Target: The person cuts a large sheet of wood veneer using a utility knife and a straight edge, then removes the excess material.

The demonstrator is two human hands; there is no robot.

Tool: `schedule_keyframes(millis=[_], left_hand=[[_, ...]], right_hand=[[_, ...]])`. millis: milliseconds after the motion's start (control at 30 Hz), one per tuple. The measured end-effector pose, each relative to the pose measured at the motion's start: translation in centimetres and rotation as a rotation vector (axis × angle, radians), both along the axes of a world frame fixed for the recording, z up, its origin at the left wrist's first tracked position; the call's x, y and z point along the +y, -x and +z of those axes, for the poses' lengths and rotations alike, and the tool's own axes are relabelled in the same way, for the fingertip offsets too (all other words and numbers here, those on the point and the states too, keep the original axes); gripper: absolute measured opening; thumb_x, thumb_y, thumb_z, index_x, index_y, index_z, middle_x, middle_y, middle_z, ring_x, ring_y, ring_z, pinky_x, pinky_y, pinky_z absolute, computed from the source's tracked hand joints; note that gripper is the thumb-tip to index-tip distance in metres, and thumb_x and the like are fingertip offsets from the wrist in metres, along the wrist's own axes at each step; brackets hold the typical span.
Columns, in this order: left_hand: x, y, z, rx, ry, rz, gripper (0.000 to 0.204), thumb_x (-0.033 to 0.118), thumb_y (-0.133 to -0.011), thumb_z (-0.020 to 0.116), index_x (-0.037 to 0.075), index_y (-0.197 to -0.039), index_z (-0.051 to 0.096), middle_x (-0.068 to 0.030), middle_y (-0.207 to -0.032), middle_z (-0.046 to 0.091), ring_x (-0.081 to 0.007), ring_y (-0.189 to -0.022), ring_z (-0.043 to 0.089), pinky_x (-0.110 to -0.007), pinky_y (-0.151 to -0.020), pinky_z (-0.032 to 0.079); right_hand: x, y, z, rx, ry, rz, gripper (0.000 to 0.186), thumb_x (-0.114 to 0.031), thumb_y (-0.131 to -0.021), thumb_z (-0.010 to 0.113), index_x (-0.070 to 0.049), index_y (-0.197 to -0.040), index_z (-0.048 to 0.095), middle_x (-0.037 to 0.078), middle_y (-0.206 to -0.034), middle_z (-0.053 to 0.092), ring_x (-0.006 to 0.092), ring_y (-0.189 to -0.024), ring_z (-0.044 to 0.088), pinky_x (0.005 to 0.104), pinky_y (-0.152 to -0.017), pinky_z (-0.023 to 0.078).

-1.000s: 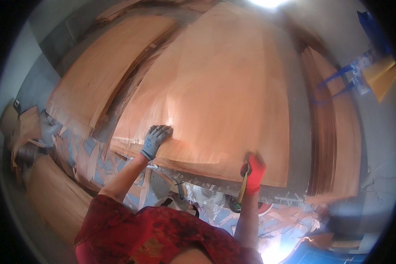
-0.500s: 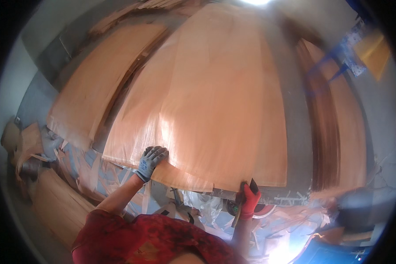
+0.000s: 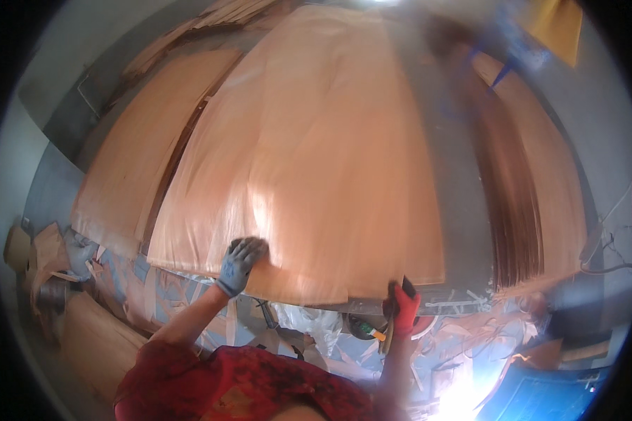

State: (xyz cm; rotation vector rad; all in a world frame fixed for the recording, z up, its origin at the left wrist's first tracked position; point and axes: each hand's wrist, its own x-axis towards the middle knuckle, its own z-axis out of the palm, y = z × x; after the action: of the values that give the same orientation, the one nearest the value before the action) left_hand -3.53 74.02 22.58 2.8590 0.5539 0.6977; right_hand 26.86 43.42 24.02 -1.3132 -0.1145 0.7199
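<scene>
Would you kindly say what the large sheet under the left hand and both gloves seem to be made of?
Sheet: probably wood veneer, smooth with slight sheen, judging by its tan colour and faint lengthwise streaks.
Left glove: likely grey fabric, fitting closely, perhaps coated where it darkens.
Right glove: matt red, seemingly fabric too; blur hides any weave.

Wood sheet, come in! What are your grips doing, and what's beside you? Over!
Left grip: grey-gloved, resting on wood sheet. Right grip: red-gloved, holding slim tool by sheet's near edge. More sheets either side.
</scene>
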Motion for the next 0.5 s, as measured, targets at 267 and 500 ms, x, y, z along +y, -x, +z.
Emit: schedule_keyframes(millis=[267,500], left_hand=[[-4.3,-5.0,1.0,0.019,-0.014,-0.002,0.044,0.01,-0.085,0.053,0.008,-0.127,0.063,-0.0116,-0.131,0.063,-0.0305,-0.124,0.058,-0.047,-0.106,0.041],[-8.3,-10.2,5.3,-0.042,0.054,0.007,0.041,0.01,-0.087,0.054,0.007,-0.127,0.063,-0.014,-0.129,0.064,-0.0326,-0.122,0.058,-0.046,-0.104,0.042]], right_hand=[[-3.5,-3.8,1.6,0.017,-0.017,0.015,0.034,-0.016,-0.091,0.065,0.0,-0.121,0.065,-0.001,-0.072,0.058,0.0081,-0.049,0.051,0.0232,-0.042,0.037],[-6.4,-8.3,2.9,-0.004,-0.06,0.014,0.03,-0.016,-0.092,0.062,-0.001,-0.118,0.064,-0.002,-0.072,0.057,0.0067,-0.049,0.049,0.0226,-0.042,0.038]])
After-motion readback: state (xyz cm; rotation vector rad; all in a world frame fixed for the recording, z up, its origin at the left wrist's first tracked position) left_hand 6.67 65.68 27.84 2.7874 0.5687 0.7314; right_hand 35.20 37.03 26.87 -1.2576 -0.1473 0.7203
